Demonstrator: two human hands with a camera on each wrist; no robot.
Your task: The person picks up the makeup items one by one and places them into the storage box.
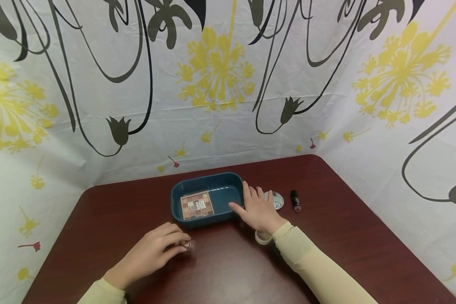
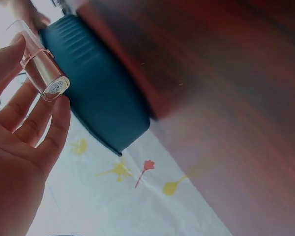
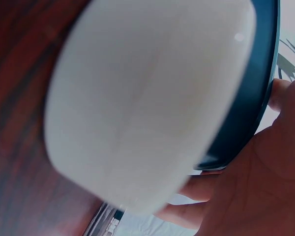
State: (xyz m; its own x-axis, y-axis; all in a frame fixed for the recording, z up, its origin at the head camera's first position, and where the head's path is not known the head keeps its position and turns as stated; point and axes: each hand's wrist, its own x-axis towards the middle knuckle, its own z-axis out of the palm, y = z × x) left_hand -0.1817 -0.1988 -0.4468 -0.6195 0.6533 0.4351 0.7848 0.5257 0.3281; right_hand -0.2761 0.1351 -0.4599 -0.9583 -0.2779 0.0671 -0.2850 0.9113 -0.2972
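Note:
My left hand (image 1: 156, 249) pinches a lipstick tube (image 2: 46, 76) with a clear cap and a shiny rose-gold base, just in front of the tray's left corner. My right hand (image 1: 260, 211) rests at the right end of a dark blue tray (image 1: 222, 217), fingers fairly straight along the outside and thumb over the rim. Inside the tray, on the left, lies an eyeshadow palette (image 1: 196, 205) with a checkered cover. A white jar (image 1: 263, 238) stands under my right wrist, looming large and blurred in the right wrist view.
Right of the tray lie a round, shiny disc (image 1: 277, 200), partly behind my right hand, and a small black-capped bottle (image 1: 295, 200). Something dark shows beneath my right forearm. Patterned white cloth (image 1: 156, 101) surrounds the far sides of the reddish-brown table (image 1: 349, 249).

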